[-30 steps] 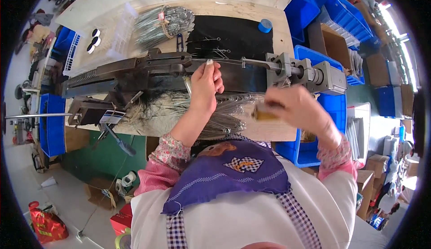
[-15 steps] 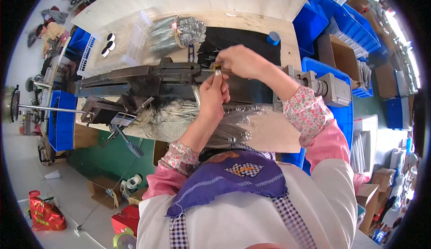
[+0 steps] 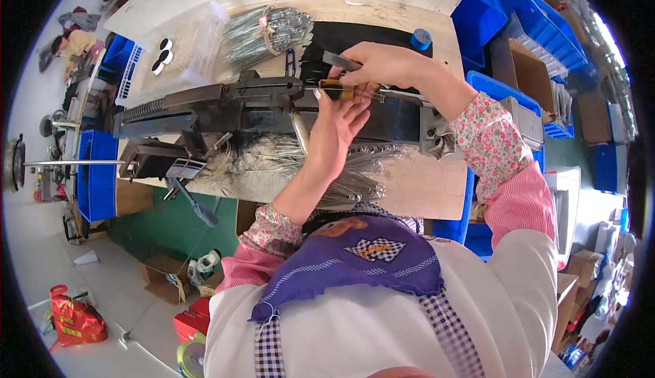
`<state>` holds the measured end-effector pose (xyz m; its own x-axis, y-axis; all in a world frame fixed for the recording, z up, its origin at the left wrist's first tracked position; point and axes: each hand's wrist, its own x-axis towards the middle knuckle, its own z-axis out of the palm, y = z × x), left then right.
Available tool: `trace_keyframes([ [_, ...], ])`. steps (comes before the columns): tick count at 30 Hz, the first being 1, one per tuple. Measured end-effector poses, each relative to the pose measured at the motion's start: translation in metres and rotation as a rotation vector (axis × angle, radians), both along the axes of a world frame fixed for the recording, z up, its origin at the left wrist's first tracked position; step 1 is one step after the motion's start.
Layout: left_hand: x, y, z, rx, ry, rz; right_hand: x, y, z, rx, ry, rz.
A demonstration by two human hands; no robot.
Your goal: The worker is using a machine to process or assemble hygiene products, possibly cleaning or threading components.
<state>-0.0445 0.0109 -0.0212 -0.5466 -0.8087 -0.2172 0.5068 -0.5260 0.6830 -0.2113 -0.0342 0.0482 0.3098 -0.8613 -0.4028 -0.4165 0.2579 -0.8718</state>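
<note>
My left hand [image 3: 332,136] is over the long dark metal machine [image 3: 263,95], palm up. A small black and amber piece [image 3: 333,91] lies between its thumb and its bent, partly spread fingers; its exact kind I cannot tell. Thin bright wires [image 3: 368,95] run along the machine's line to the right of this piece. Just above it, my right hand [image 3: 392,65] pinches a flat grey metal strip [image 3: 341,61] that points up and left. Some of the right fingertips are hidden behind the hand.
A tied bundle of metal wires [image 3: 266,33] lies at the back, beside a clear plastic tray [image 3: 194,54]. More loose wires [image 3: 355,180] lie in front of the machine. A blue tape roll [image 3: 421,39] sits near black cloth [image 3: 382,35]. Blue bins [image 3: 477,26] stand right.
My right hand has moved slightly right and up, and the flat metal strip now shows in it. My left hand has turned palm up with fingers more spread. The wires show more clearly.
</note>
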Motion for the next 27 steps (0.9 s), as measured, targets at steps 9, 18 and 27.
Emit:
trace_keyframes([
  [9,0.015,-0.011,0.027,0.409,0.406,0.082,0.006,0.041,-0.01,-1.222,0.833,-0.042],
  [18,0.025,0.001,0.016,0.228,0.426,0.088,0.018,0.039,-0.004,-0.781,0.449,-0.235],
  [27,0.027,-0.002,0.018,0.199,0.365,0.067,0.027,0.04,-0.005,-1.012,0.603,-0.102],
])
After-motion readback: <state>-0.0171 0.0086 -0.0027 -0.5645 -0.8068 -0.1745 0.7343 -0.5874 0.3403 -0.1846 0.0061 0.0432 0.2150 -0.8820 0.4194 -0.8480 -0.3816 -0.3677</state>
